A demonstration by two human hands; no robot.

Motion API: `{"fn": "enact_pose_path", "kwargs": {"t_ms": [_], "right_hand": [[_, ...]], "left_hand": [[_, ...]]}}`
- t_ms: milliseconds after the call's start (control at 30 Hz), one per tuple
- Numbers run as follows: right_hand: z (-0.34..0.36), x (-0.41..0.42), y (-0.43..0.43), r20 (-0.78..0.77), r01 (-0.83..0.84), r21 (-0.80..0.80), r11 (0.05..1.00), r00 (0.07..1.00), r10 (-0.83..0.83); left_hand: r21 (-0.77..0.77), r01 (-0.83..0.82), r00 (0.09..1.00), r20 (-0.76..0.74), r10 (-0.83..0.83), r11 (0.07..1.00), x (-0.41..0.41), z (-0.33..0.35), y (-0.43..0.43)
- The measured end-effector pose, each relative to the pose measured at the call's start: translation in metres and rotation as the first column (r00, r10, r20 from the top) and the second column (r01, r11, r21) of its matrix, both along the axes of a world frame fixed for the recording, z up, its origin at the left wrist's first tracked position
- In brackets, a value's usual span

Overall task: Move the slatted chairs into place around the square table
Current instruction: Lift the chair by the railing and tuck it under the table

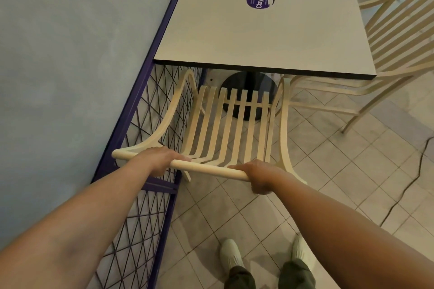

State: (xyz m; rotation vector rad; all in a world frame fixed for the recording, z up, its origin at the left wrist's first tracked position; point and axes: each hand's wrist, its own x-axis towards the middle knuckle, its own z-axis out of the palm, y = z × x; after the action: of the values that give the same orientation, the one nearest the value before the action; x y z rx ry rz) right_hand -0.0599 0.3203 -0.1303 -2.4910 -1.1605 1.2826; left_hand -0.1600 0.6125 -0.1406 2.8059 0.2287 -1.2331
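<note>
Tiled floor (328, 171) runs under the table (258, 37). Your left hand (159, 159) and right hand (260, 177) are both wrapped around the chair (225, 129) top rail; its seat front sits under the table's near edge. It looks light and stiff, so grip that rail.

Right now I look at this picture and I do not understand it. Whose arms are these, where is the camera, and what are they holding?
There is no machine here. A person wears a wide-angle camera on the head, which looks forward and down, so you see that person's own arms and shoes. The left hand and the right hand both grip the round top rail of a cream slatted chair. Its seat points toward the square table, whose near edge overhangs the front of the seat. The tabletop carries only a round purple sticker. A second slatted chair stands at the table's right side. A purple mesh partition runs along the left.
</note>
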Motion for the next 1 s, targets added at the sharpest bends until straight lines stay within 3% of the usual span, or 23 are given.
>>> {"fn": "enact_pose_path", "kwargs": {"t_ms": [300, 533, 733, 1000], "right_hand": [[-0.006, 0.005, -0.004, 0.017, -0.008, -0.025, 1.000, 1.000, 0.008], [0.003, 0.005, -0.001, -0.041, 0.048, -0.025, 0.999, 0.998, -0.049], [0.050, 0.028, 0.012, 0.006, 0.022, 0.005, 1.000, 1.000, -0.022], [0.110, 0.093, 0.032, 0.134, -0.173, 0.060, 0.983, 0.977, 0.163]], "left_hand": [[-0.017, -0.038, 0.999, -0.004, 0.038, 0.999, 0.002, 0.007, -0.007], [-0.043, -0.054, 0.995, 0.081, 0.057, 0.998, -0.008, 0.024, -0.020], [-0.192, -0.234, 0.967, 0.060, 0.249, 0.953, 0.007, 0.068, -0.040], [-0.160, -0.412, 0.889, 0.145, 0.434, 0.897, 0.018, 0.135, -0.052]]}}
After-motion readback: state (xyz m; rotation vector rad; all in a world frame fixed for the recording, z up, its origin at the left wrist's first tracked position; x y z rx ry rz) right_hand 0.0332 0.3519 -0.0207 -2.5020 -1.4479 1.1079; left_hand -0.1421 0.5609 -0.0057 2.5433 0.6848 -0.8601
